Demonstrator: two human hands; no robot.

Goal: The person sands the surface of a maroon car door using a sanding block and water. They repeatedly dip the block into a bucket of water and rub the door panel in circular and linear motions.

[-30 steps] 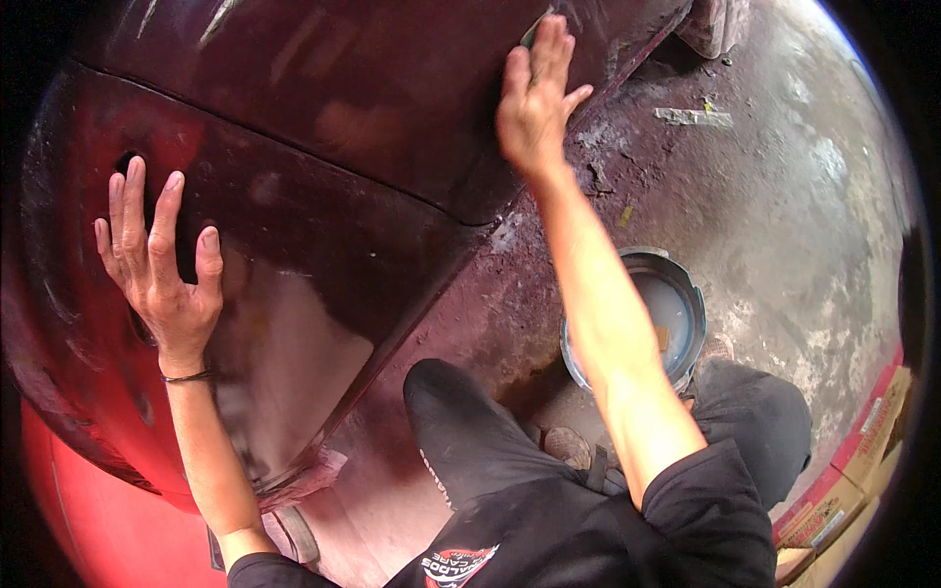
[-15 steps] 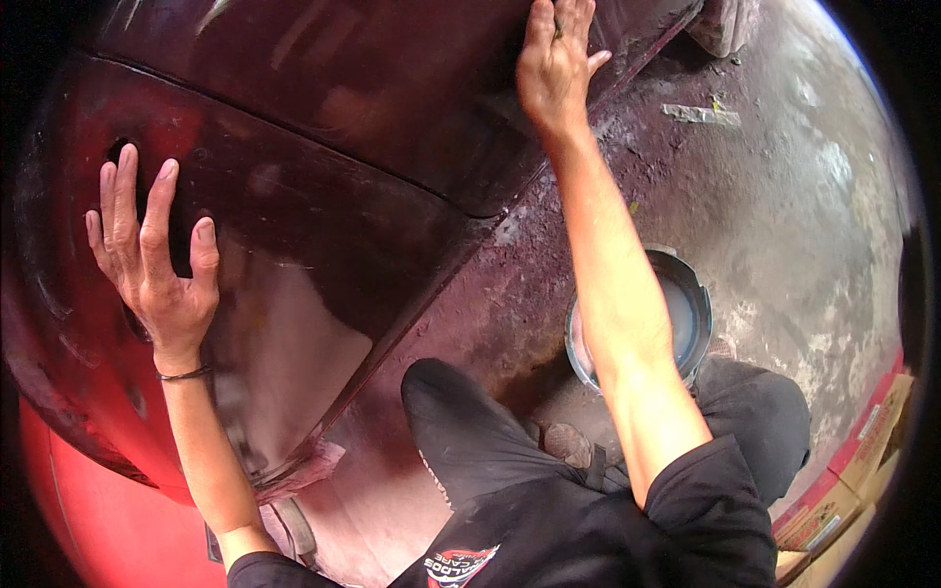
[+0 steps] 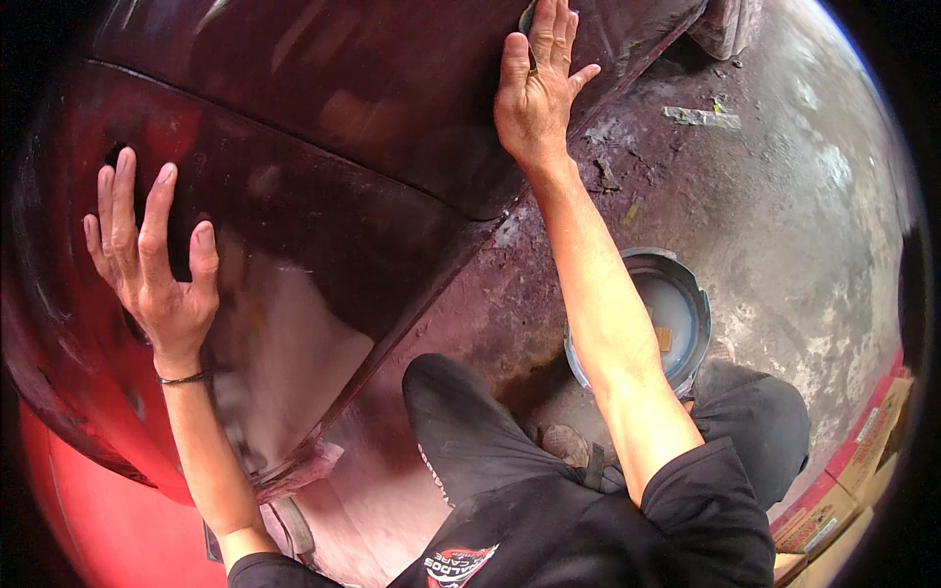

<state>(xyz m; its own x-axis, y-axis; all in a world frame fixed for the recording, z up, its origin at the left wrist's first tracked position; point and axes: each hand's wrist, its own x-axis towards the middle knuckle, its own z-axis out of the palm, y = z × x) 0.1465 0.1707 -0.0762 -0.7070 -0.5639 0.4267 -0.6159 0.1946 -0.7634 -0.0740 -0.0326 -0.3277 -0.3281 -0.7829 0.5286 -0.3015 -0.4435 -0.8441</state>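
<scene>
A glossy dark maroon car body (image 3: 323, 167) with a panel seam fills the left and top. My left hand (image 3: 162, 269) lies spread on its red-tinted end, fingers apart, holding nothing, near a small dark hole. At the top, my right hand (image 3: 537, 103) is pressed flat to the panel close to its lower edge. A thin greenish pad (image 3: 527, 18) shows beside its fingers; most of it is hidden under the hand, so its exact kind is unclear. Below the right forearm stands a blue-grey bucket (image 3: 701, 318) of cloudy water with a tan block (image 3: 664, 339) in it.
The stained concrete floor (image 3: 784, 216) stretches to the right, with a strip of crumpled tape (image 3: 701, 117) and bits of debris on it. Cardboard boxes (image 3: 863, 451) line the lower right. My bent knees are close to the bucket and the car's lower edge.
My right hand has slid a little down and to the left along the panel, and its forearm now uncovers more of the bucket and the block inside. My left hand has stayed in place.
</scene>
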